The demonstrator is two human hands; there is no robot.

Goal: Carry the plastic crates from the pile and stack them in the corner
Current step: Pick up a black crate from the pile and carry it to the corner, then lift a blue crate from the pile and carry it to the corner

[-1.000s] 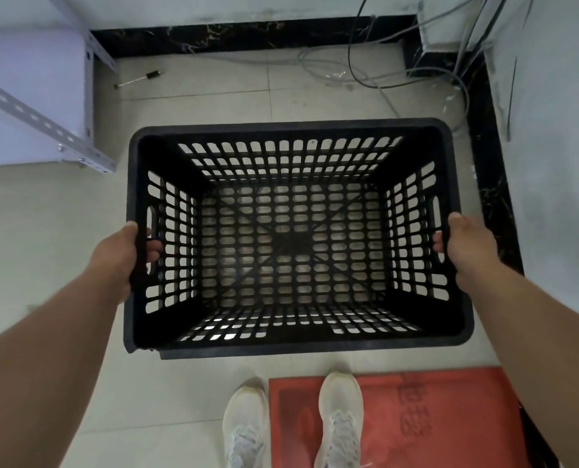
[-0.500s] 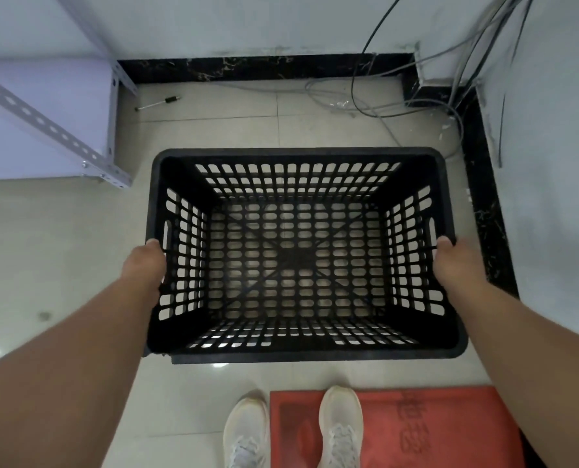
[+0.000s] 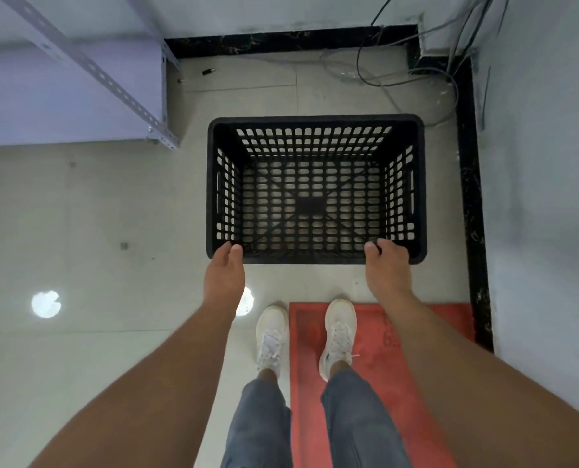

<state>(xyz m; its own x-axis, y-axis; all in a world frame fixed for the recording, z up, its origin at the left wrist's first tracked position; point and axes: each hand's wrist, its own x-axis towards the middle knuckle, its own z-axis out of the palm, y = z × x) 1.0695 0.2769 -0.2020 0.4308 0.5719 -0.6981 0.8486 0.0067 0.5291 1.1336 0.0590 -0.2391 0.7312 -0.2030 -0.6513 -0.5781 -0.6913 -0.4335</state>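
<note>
Head view is looking straight down on a black plastic crate (image 3: 316, 189) that is sitting upright on the tiled floor (image 3: 89, 231), mouth up and empty, with its long axis running left to right across the person's front. It is lying just ahead of the person's white shoes (image 3: 338, 336), and its right end is sitting near the dark skirting (image 3: 467, 184) along the right wall, short of the far corner where loose cables (image 3: 399, 72) are trailing. No other crate is showing, so this one seems to be forming the base of the stack.

Both arms are reaching forward to the crate's near long rim. The left hand (image 3: 223, 273) is touching the rim close to the near left corner, fingers relaxed and nearly straight, holding nothing. The right hand (image 3: 386, 268) is resting at the near right part of the rim, fingers loosely bent over the edge; whether it is gripping the rim or merely touching it I cannot tell. Both hands are about equally near, spaced along the long side, so a nudge toward the corner looks possible from here.

A metal shelf frame (image 3: 112, 79) is standing at the left, and a red mat (image 3: 376, 383) is lying under the right shoe.
</note>
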